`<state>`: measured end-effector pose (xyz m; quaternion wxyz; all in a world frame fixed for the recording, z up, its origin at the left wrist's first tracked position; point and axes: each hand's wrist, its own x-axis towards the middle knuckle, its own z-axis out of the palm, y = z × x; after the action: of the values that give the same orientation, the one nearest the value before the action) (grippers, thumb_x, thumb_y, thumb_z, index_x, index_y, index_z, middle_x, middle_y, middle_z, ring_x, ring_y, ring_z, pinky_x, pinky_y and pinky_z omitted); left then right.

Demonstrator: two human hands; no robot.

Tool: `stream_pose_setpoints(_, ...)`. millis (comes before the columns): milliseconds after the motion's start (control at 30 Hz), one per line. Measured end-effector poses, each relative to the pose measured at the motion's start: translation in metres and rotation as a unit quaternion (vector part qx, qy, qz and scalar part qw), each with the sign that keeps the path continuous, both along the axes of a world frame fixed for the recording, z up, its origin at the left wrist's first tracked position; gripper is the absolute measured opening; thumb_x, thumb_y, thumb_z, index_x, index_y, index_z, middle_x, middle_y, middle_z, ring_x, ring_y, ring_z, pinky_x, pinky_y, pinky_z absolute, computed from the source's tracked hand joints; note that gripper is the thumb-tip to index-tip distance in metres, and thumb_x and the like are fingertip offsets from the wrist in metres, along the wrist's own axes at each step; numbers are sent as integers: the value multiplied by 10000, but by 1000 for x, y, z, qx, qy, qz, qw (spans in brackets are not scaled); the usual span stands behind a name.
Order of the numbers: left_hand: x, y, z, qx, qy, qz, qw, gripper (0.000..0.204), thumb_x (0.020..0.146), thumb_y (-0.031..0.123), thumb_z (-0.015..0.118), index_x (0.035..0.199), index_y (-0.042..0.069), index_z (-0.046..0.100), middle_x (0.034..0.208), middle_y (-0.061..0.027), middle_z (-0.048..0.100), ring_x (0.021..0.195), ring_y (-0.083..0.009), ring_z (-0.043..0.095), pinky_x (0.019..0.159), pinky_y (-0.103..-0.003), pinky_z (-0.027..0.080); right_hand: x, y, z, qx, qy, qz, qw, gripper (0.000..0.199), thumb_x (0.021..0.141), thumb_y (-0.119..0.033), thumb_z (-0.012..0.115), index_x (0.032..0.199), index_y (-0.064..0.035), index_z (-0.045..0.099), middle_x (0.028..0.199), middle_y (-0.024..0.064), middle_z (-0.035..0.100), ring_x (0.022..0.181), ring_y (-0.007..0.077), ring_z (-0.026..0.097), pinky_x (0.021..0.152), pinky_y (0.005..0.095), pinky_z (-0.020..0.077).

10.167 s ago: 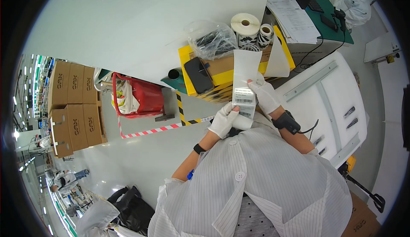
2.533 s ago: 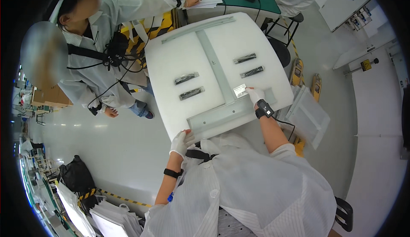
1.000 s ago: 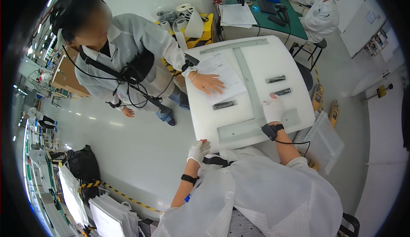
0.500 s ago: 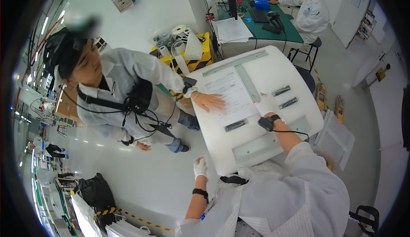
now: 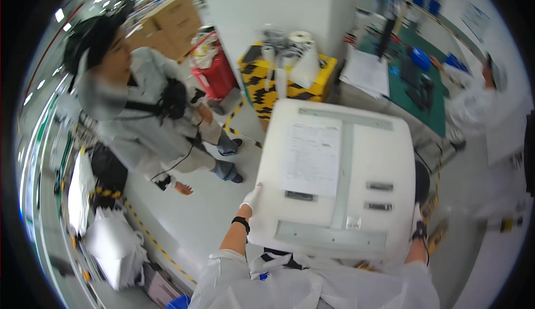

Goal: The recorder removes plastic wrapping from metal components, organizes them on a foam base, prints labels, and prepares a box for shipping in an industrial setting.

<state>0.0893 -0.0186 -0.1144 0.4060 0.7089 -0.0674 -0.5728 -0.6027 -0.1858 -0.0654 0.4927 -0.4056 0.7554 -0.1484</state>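
A large white block with rounded corners (image 5: 384, 153) stands in front of me, with grey-green strips set into its top. A printed paper sheet (image 5: 312, 158) lies on it, over part of a dark slot-shaped fitting (image 5: 300, 196). Two more dark fittings (image 5: 379, 196) sit to the right. My left hand (image 5: 252, 197), in a white glove, grips the block's left edge; its fingers are partly hidden by the side. Against the right side is my right hand (image 5: 417, 217), also gloved, its fingers mostly hidden. Both wrists wear black straps.
A person in a white coat (image 5: 150, 103) stands at the left. Behind the block are a yellow-and-black striped box (image 5: 259, 86) with rolls on it, a red bin (image 5: 214, 75) and a green-topped desk (image 5: 429, 94) with a seated person (image 5: 473, 105). White bags (image 5: 114, 247) lie lower left.
My right hand has moved off the block's top to its right side, and my left has come up to its left edge. The other person's hand has left the paper. My view has turned left.
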Motion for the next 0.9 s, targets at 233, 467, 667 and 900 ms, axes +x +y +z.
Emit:
stream_pose_setpoints(233, -57, 9, 116, -43, -86, 20, 995, 725, 786, 424, 688, 1237, -109, 492, 1077, -183, 628, 916, -233, 630, 763, -307, 504, -15, 8, 28, -9, -136, -30, 990, 613, 908, -555, 405, 1256, -70, 547, 1201, 160, 588, 1129, 314, 526, 939, 376, 432)
stream_pose_setpoints(467, -34, 84, 152, -19, -182, 42, 982, 736, 772, 403, 706, 1244, -114, 478, 1099, -181, 619, 933, -225, 627, 786, -307, 502, 39, 24, 89, -32, -191, 4, 981, 617, 919, -547, 400, 1274, -58, 525, 1210, 148, 578, 1126, 286, 526, 925, 363, 441)
stream_pose_setpoints(667, 16, 174, 177, -98, -128, 119, 980, 730, 798, 388, 680, 1276, -109, 441, 1167, -199, 585, 986, -232, 614, 823, -304, 493, 119, 72, 137, -70, -239, 39, 968, 621, 928, -541, 396, 1289, -48, 507, 1218, 138, 570, 1123, 263, 526, 912, 353, 450)
stream_pose_setpoints(900, 135, 331, 169, -128, -171, 204, 955, 715, 848, 394, 620, 1300, -115, 404, 1189, -194, 569, 1023, -230, 593, 828, -308, 490, 265, 140, 144, -87, -331, 107, 933, 627, 938, -534, 392, 1307, -36, 485, 1227, 125, 560, 1119, 235, 527, 898, 340, 460)
